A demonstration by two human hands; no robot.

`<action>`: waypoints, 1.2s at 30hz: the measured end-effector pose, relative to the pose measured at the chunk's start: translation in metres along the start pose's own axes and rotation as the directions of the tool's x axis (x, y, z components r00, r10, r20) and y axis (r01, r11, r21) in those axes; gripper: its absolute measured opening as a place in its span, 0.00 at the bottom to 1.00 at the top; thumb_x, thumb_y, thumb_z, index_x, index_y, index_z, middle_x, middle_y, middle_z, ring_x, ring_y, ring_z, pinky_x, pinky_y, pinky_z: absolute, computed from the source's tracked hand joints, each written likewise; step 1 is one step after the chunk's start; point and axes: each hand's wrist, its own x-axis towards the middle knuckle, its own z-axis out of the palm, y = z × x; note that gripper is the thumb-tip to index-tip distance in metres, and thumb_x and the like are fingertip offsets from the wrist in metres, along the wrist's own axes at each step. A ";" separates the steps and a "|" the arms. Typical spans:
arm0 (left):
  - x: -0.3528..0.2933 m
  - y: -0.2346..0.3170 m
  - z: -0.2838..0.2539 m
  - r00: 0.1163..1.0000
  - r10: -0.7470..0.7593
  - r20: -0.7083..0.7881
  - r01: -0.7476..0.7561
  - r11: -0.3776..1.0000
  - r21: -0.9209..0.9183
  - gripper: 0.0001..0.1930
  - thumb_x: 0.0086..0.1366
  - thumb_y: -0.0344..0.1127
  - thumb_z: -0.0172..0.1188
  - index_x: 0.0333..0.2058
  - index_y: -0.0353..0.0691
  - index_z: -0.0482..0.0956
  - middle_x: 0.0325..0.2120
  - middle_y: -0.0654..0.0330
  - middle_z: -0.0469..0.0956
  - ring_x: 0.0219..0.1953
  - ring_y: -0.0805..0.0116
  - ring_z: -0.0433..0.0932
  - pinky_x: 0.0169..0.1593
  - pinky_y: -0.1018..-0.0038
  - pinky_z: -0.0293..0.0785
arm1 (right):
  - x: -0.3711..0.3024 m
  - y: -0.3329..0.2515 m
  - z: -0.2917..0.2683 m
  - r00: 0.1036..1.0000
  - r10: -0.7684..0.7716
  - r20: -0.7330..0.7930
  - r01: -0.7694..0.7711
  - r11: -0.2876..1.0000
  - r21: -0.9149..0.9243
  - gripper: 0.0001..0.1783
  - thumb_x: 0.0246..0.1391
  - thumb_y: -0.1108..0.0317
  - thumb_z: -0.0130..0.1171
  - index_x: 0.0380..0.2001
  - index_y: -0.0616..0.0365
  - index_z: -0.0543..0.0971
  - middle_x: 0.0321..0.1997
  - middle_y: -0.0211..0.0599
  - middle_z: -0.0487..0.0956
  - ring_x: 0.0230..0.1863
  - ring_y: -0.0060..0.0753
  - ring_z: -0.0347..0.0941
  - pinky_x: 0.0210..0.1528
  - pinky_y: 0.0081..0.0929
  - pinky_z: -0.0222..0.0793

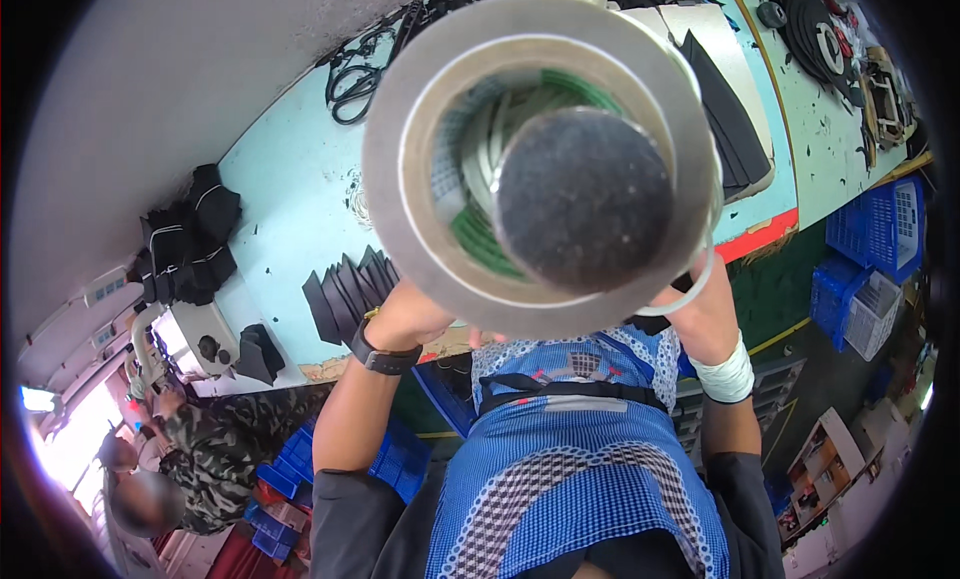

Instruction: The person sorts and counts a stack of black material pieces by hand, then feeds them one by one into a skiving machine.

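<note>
I cannot tell whether the left hand or right hand grips anything: a large grey-rimmed round fixture with a dark metal disc, at twelve o'clock, hides their grip. Thus unseen, the left hand might scatter the black pointed fabric pieces at its nine o'clock on the pale-blue tabletop. I can read no lettering.

Table: pale blue top, its front edge worn, red toward the right.
Scissors: black handles, lying near the far edge.
Dark pieces: fanned row near the front edge.
Black bundles: heaped at left end.
Cream board: right side, carries dark flat sheets.
</note>
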 end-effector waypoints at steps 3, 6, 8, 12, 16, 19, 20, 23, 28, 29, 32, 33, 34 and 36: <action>-0.001 -0.010 -0.008 0.994 -0.085 -0.069 0.078 0.992 -0.096 0.33 0.66 0.41 0.57 0.65 0.32 0.55 0.42 0.46 0.76 0.25 0.60 0.83 0.19 0.76 0.77 | 0.002 0.007 0.002 0.999 -0.013 0.029 0.012 0.999 0.034 0.15 0.49 0.72 0.61 0.40 0.70 0.78 0.34 0.34 0.81 0.35 0.19 0.72 0.41 0.22 0.70; 0.008 -0.023 -0.005 0.993 -0.042 -0.108 0.027 0.991 -0.130 0.37 0.66 0.41 0.57 0.67 0.33 0.51 0.47 0.48 0.73 0.25 0.63 0.82 0.23 0.76 0.78 | 0.000 0.007 0.004 0.999 -0.045 -0.007 0.045 0.999 0.012 0.16 0.49 0.73 0.60 0.41 0.70 0.77 0.35 0.34 0.81 0.35 0.19 0.72 0.42 0.22 0.69; 0.010 -0.035 -0.011 0.995 0.055 -0.086 -0.055 0.998 0.003 0.39 0.65 0.42 0.58 0.68 0.34 0.48 0.56 0.49 0.68 0.26 0.61 0.82 0.27 0.73 0.79 | -0.005 0.013 0.004 0.998 -0.047 -0.037 0.049 0.997 0.061 0.16 0.49 0.74 0.61 0.43 0.70 0.77 0.35 0.34 0.81 0.35 0.19 0.73 0.41 0.21 0.70; -0.001 -0.019 -0.019 0.992 -0.077 -0.097 0.033 0.921 -0.388 0.38 0.65 0.41 0.58 0.67 0.39 0.48 0.64 0.47 0.56 0.34 0.42 0.81 0.32 0.62 0.83 | -0.010 0.014 0.006 1.000 -0.012 -0.026 0.016 0.990 0.143 0.15 0.50 0.74 0.61 0.42 0.69 0.77 0.36 0.34 0.81 0.36 0.19 0.74 0.41 0.21 0.71; -0.009 -0.024 -0.029 0.957 -0.097 -0.274 -0.036 0.897 -0.440 0.33 0.68 0.38 0.54 0.66 0.38 0.49 0.62 0.40 0.59 0.38 0.36 0.81 0.34 0.57 0.85 | -0.006 0.018 0.014 1.000 0.017 -0.005 -0.016 0.989 0.144 0.15 0.50 0.72 0.62 0.41 0.69 0.78 0.36 0.34 0.81 0.37 0.19 0.73 0.42 0.22 0.70; 0.001 0.014 0.005 0.984 -0.102 -0.148 0.071 0.977 -0.202 0.31 0.68 0.34 0.53 0.65 0.36 0.50 0.50 0.40 0.73 0.35 0.41 0.82 0.31 0.60 0.84 | -0.006 0.021 0.012 0.999 -0.020 -0.029 0.023 0.993 0.113 0.15 0.49 0.73 0.61 0.40 0.70 0.78 0.34 0.34 0.81 0.35 0.19 0.73 0.41 0.22 0.70; 0.007 0.012 0.007 0.984 -0.077 -0.159 0.055 0.989 -0.139 0.30 0.69 0.34 0.52 0.65 0.35 0.51 0.51 0.41 0.73 0.35 0.42 0.83 0.31 0.60 0.84 | -0.006 0.019 0.009 1.000 -0.013 -0.027 0.015 0.997 0.077 0.15 0.49 0.73 0.61 0.40 0.70 0.77 0.34 0.34 0.81 0.35 0.19 0.73 0.41 0.21 0.70; 0.011 -0.010 0.000 0.985 0.015 -0.174 -0.002 0.997 0.073 0.28 0.70 0.34 0.50 0.64 0.33 0.52 0.51 0.41 0.73 0.35 0.42 0.82 0.34 0.58 0.84 | -0.010 0.010 0.006 1.000 0.010 -0.028 -0.008 0.998 0.060 0.14 0.49 0.74 0.60 0.39 0.70 0.77 0.33 0.35 0.81 0.33 0.19 0.74 0.39 0.21 0.71; 0.004 0.015 0.013 0.989 0.000 -0.150 -0.025 0.985 -0.170 0.26 0.72 0.34 0.48 0.63 0.29 0.53 0.52 0.48 0.70 0.37 0.36 0.81 0.43 0.52 0.83 | -0.009 0.017 0.009 0.998 -0.047 -0.050 0.049 0.999 0.019 0.15 0.48 0.73 0.60 0.39 0.71 0.77 0.33 0.36 0.81 0.33 0.20 0.73 0.39 0.22 0.71; 0.005 0.011 0.013 0.989 0.000 -0.150 -0.026 0.985 -0.171 0.26 0.72 0.34 0.48 0.63 0.29 0.53 0.52 0.48 0.70 0.37 0.36 0.81 0.43 0.52 0.83 | -0.008 0.017 0.010 0.997 -0.057 -0.043 0.057 0.998 0.001 0.16 0.48 0.73 0.61 0.40 0.71 0.77 0.33 0.36 0.81 0.33 0.20 0.74 0.39 0.22 0.71; 0.011 0.009 0.019 0.960 0.081 -0.268 -0.067 0.996 0.060 0.23 0.71 0.34 0.50 0.59 0.27 0.57 0.51 0.46 0.70 0.34 0.42 0.82 0.38 0.58 0.85 | -0.010 0.015 0.010 0.999 -0.023 -0.038 0.024 1.000 0.013 0.16 0.47 0.72 0.61 0.40 0.70 0.77 0.33 0.36 0.82 0.34 0.21 0.74 0.40 0.23 0.71; 0.012 0.011 0.023 0.943 0.101 -0.316 -0.065 0.990 0.122 0.22 0.71 0.33 0.51 0.57 0.26 0.58 0.50 0.44 0.70 0.33 0.45 0.83 0.36 0.60 0.85 | -0.010 0.015 0.010 1.000 0.001 -0.025 0.000 1.000 0.022 0.16 0.47 0.72 0.61 0.40 0.70 0.77 0.34 0.36 0.81 0.34 0.21 0.74 0.41 0.23 0.71; 0.012 0.014 0.027 0.947 0.134 -0.291 -0.073 0.975 0.211 0.22 0.70 0.34 0.52 0.56 0.25 0.59 0.45 0.44 0.73 0.29 0.49 0.83 0.33 0.64 0.85 | -0.011 0.016 0.010 1.000 0.003 -0.028 -0.003 1.000 0.021 0.16 0.47 0.72 0.61 0.40 0.70 0.77 0.34 0.36 0.81 0.34 0.21 0.74 0.41 0.23 0.71; 0.019 0.027 0.037 0.933 0.010 -0.360 0.022 0.996 0.086 0.24 0.68 0.35 0.57 0.52 0.21 0.61 0.31 0.46 0.78 0.21 0.56 0.82 0.24 0.72 0.83 | -0.011 0.018 0.012 0.998 -0.049 -0.049 0.049 0.999 -0.005 0.16 0.47 0.73 0.61 0.40 0.70 0.77 0.34 0.35 0.81 0.34 0.21 0.74 0.40 0.23 0.71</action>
